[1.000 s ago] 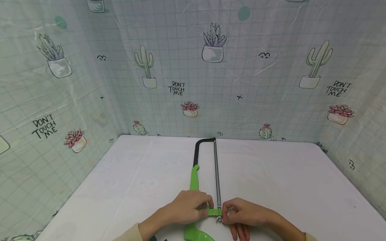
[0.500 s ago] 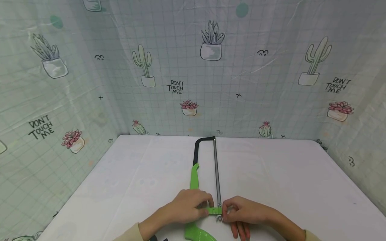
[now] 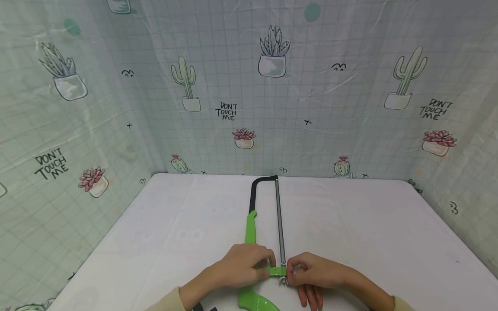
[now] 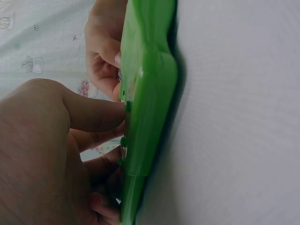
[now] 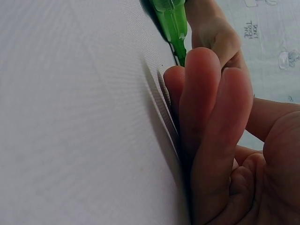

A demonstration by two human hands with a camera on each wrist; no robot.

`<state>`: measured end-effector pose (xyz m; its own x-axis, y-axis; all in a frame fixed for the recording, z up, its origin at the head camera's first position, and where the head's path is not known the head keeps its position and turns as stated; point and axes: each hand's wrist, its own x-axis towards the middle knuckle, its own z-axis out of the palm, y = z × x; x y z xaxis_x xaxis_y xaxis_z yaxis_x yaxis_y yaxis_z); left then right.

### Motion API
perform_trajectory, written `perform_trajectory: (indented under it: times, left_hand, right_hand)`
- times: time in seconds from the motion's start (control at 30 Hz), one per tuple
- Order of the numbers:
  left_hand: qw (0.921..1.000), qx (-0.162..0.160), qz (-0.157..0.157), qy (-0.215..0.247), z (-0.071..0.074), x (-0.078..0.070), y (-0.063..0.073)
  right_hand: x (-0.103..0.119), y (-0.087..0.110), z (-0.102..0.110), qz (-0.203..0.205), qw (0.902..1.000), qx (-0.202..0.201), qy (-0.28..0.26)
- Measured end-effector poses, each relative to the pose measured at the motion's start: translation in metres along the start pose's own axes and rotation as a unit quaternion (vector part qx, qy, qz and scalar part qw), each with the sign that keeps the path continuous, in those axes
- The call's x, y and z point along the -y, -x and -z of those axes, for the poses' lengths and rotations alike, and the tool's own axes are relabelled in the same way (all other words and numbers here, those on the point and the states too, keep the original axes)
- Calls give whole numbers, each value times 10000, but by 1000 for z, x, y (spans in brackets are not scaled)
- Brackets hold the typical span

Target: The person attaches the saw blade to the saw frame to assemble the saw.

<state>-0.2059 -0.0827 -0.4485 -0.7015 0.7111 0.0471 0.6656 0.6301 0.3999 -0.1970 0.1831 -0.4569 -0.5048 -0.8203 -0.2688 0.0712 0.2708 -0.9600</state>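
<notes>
A hacksaw point(image 3: 250, 231) with a green handle and black front frame lies on the table, its far end pointing away. Its grey blade point(image 3: 279, 220) runs along the right side to a green crosspiece point(image 3: 277, 271). My left hand point(image 3: 245, 265) grips the green frame at that crosspiece, thumb on the near side and fingers over the far side. At the crosspiece's right end sits a silver wing nut point(image 3: 283, 281). My right hand point(image 3: 317, 272) pinches at this nut with thumb and forefinger, its other fingers lying on the table. In the right wrist view those fingers point(image 5: 201, 93) hide the pinch.
The white table point(image 3: 369, 229) reaches to a patterned curtain point(image 3: 307, 90) that stands behind and at both sides. Small dark objects point(image 3: 198, 307) show at the bottom edge, left of the saw's handle.
The head view has shifted slightly. Both hands keep their places on the hacksaw, and the saw lies as before.
</notes>
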Motion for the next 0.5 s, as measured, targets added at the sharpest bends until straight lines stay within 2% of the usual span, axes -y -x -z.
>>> perform_trajectory:
  times: [0.5]
  left_hand:
    - [10000,-48,-18,56,2,1,-1]
  right_hand:
    - [6,1,1,-35,10000,-40,-20]
